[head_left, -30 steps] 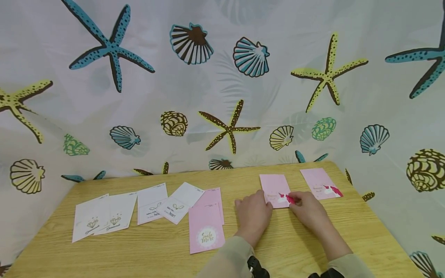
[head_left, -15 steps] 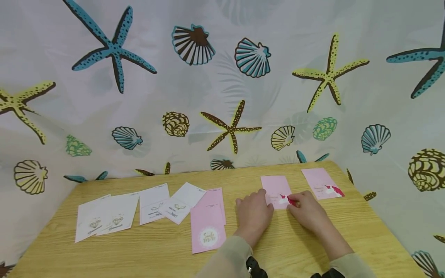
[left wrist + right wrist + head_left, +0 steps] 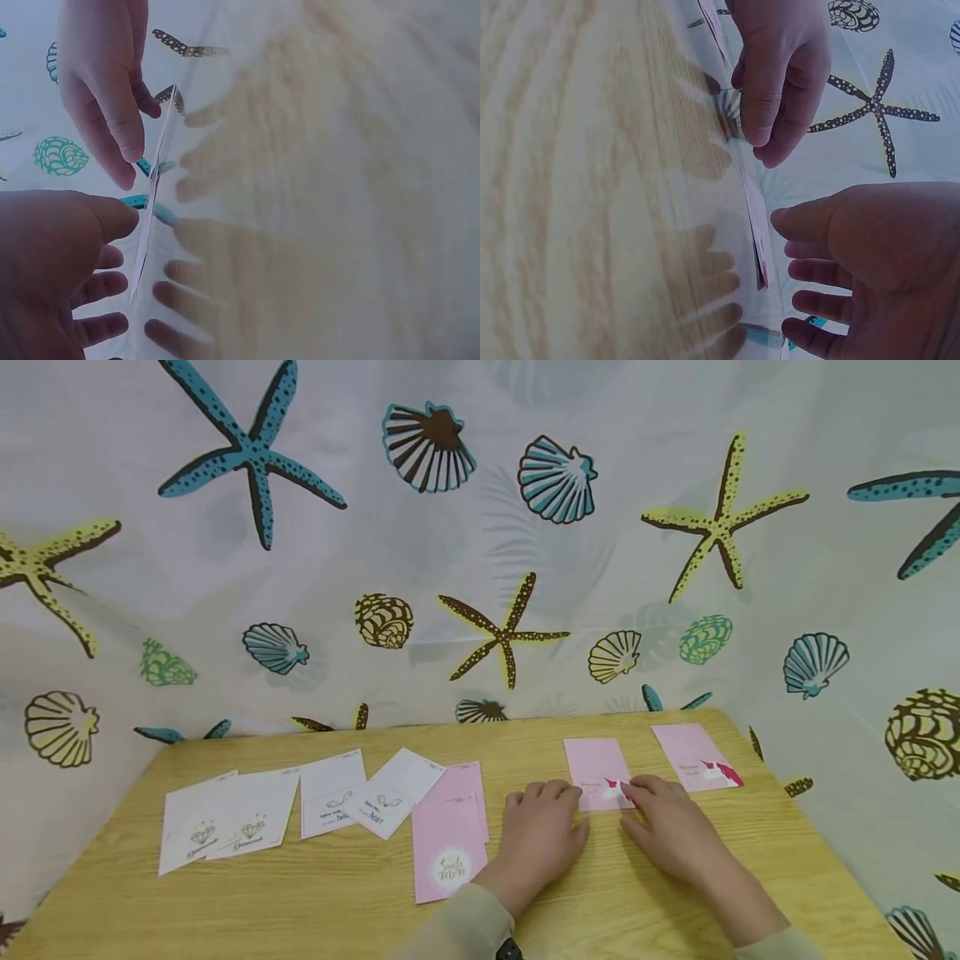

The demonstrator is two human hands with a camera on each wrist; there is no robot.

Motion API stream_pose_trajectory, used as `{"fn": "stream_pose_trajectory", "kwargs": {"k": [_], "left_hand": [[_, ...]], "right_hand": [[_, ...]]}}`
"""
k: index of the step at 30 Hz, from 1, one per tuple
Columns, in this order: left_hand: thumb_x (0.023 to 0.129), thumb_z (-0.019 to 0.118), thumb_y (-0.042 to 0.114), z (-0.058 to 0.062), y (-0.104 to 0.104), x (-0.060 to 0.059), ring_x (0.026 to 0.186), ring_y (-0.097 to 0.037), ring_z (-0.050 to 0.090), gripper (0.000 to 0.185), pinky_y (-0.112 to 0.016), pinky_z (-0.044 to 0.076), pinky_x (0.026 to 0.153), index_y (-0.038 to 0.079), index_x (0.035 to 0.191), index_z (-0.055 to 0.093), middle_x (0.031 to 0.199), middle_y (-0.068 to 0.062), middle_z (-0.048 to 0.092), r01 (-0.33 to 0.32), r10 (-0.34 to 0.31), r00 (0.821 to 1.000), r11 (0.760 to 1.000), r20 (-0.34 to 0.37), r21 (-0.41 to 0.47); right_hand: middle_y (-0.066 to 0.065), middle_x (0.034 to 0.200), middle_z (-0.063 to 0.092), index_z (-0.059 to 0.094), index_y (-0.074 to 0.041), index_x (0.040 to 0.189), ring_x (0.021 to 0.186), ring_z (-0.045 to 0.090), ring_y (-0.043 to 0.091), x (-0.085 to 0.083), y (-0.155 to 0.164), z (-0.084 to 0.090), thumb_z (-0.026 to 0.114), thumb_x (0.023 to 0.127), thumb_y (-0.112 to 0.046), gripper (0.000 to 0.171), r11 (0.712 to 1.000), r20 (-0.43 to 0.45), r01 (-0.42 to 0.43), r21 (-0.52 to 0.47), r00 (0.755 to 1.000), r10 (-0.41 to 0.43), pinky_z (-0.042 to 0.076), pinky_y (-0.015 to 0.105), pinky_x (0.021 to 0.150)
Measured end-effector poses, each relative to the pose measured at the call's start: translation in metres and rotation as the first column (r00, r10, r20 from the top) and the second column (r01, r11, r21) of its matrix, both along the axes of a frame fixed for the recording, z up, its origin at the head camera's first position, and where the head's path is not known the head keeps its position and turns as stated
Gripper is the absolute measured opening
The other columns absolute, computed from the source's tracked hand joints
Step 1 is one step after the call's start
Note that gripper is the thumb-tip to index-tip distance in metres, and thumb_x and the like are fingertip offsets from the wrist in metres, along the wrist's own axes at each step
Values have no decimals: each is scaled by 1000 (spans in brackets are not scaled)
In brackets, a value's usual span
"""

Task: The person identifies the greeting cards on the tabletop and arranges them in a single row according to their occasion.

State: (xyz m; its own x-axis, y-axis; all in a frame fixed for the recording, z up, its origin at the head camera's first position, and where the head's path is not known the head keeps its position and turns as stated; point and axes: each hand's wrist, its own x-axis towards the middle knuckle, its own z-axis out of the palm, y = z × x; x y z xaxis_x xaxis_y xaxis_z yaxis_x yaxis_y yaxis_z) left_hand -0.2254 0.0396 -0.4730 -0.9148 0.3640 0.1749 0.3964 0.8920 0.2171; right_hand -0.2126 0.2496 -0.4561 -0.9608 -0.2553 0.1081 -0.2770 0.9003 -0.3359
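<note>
A pink card with a white-and-red unicorn (image 3: 592, 757) lies on the table between my two hands. My left hand (image 3: 542, 835) is near its lower left corner, fingers relaxed and holding nothing. At its lower right side my right hand (image 3: 675, 828) hovers, fingertips overlapping the corner in the head view. Both wrist views show the thumbs and fingers loosely extended: the left hand (image 3: 45, 262) and the right hand (image 3: 892, 262) stand above the table beside the thin edge of the card (image 3: 757, 225). A second pink unicorn card (image 3: 690, 747) lies farther right.
Left of my hands lie two overlapping pink cards, the front one reading "Smile More" (image 3: 438, 835). Farther left are two white cards with wings (image 3: 395, 785) and two white cards with diamonds (image 3: 262, 802). A shell-and-starfish curtain (image 3: 420, 552) hangs behind the wooden table (image 3: 300, 910).
My right thumb and fingers, which pinched the card's lower right corner, have let go and loosened. My left hand has drawn back slightly from the card's left edge. The card lies nearly where it was.
</note>
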Motion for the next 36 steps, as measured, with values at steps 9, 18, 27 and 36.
{"fn": "stream_pose_trajectory", "kwargs": {"k": [9, 18, 27, 36], "left_hand": [[109, 67, 50, 5, 3, 3, 151, -26, 49, 49, -65, 35, 122, 22, 149, 70, 159, 5, 61, 67, -63, 997, 995, 47, -76], [110, 64, 53, -2, 14, -2, 151, -27, 51, 47, -70, 30, 123, 22, 145, 72, 157, 5, 62, 84, -81, 996, 993, 42, -82], [109, 66, 53, 4, 30, -4, 150, -24, 51, 47, -69, 32, 123, 22, 145, 72, 156, 6, 62, 77, -73, 996, 993, 48, -93], [110, 62, 56, 1, 45, -9, 152, -23, 49, 52, -69, 28, 125, 23, 150, 68, 159, 6, 60, 67, -61, 996, 994, 62, -87]], "right_hand": [[20, 150, 64, 72, 0, 142, 145, 54, 45, 7, 0, 0, 72, 109, -25, 42, 994, -4, -59, 94, 998, 59, 44, 68, 114], [22, 147, 66, 71, 2, 141, 142, 56, 46, 5, 8, -3, 70, 109, -31, 45, 994, -3, -48, 97, 999, 48, 41, 68, 116], [22, 147, 66, 71, 1, 141, 143, 56, 45, 3, 20, -5, 70, 110, -33, 46, 996, -1, -24, 90, 1000, 24, 36, 73, 117], [23, 146, 66, 72, 1, 139, 144, 54, 47, -4, 31, -7, 70, 109, -33, 45, 996, -4, 6, 89, 1000, -5, 33, 76, 118]]}}
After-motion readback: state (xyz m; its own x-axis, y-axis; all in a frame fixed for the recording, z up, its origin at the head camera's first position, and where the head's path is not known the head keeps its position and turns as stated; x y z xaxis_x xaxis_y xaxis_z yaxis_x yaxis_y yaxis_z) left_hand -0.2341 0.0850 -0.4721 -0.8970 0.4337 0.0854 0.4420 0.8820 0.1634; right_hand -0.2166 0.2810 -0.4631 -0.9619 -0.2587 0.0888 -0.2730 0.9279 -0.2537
